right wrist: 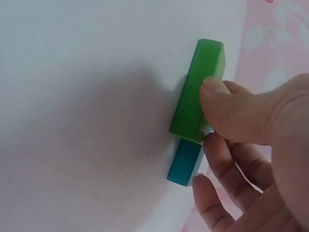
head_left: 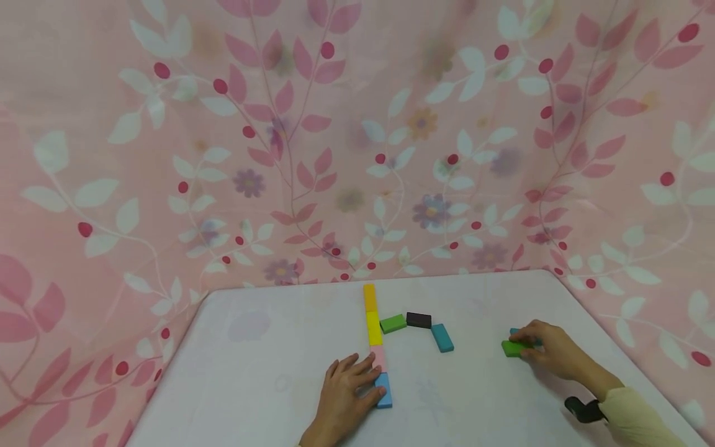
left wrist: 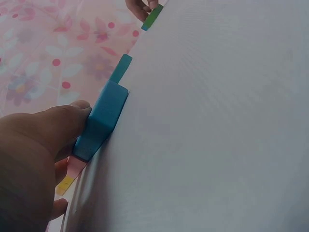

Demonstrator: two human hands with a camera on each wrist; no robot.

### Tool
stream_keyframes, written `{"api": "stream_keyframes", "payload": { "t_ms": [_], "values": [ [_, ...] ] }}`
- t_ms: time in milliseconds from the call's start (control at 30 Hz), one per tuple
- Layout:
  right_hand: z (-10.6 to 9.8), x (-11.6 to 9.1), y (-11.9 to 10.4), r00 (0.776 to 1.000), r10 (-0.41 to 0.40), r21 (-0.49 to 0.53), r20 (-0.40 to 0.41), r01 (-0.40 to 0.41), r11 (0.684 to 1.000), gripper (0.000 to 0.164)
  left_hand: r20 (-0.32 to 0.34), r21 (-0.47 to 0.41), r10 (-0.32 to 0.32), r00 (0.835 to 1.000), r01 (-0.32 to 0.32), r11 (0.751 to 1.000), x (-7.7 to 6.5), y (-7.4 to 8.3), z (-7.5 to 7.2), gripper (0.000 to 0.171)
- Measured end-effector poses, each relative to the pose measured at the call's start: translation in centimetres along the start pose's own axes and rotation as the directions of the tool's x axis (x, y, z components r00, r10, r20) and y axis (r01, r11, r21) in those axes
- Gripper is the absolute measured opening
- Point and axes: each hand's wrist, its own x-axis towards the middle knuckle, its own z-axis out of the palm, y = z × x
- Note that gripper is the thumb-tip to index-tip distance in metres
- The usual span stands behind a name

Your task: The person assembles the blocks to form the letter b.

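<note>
A straight column of blocks runs toward me in the head view: orange (head_left: 370, 298), yellow (head_left: 374, 328), pink (head_left: 378, 356) and light blue (head_left: 384, 397). My left hand (head_left: 347, 397) rests along its near end, fingers loosely spread, thumb touching the light blue block and a fingertip at the pink one. On the right side of the table, my right hand (head_left: 555, 351) pinches a green block (right wrist: 195, 96) between thumb and fingers. A teal block (right wrist: 185, 162) lies right beside that green one, partly hidden by it and by the fingers.
From the yellow block a bent row extends rightward: another green block (head_left: 393, 323), a black block (head_left: 419, 320) and a tilted teal block (head_left: 442, 338). The white table (head_left: 251, 372) meets a pink floral cloth (head_left: 346, 155) behind it and at its sides.
</note>
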Motion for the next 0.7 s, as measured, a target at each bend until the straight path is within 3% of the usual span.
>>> {"api": "stream_keyframes", "payload": {
  "t_ms": [333, 467, 567, 700],
  "values": [
    [1.0, 0.0, -0.2, 0.997, -0.074, 0.141, -0.038, 0.079, 0.987, 0.034, 0.020, -0.001, -0.022, 1.000, 0.022, 1.000, 0.1, 0.1, -0.2, 0.041],
    [1.4, -0.2, -0.7, 0.992, -0.104, 0.128, -0.076, 0.113, 0.985, 0.032, 0.019, -0.005, -0.023, 1.000, 0.023, 1.000, 0.1, 0.1, -0.2, 0.041],
    [1.5, -0.7, -1.0, 0.990, -0.030, 0.075, -0.134, 0.040, 0.996, 0.027, 0.011, -0.009, -0.013, 1.000, 0.013, 1.000, 0.0, 0.0, -0.1, 0.041],
    [1.3, -1.3, -1.0, 0.972, 0.151, 0.039, -0.179, -0.147, 0.988, 0.024, -0.007, -0.005, 0.009, 1.000, -0.009, 1.000, 0.0, -0.1, 0.0, 0.040]
  ]
}}
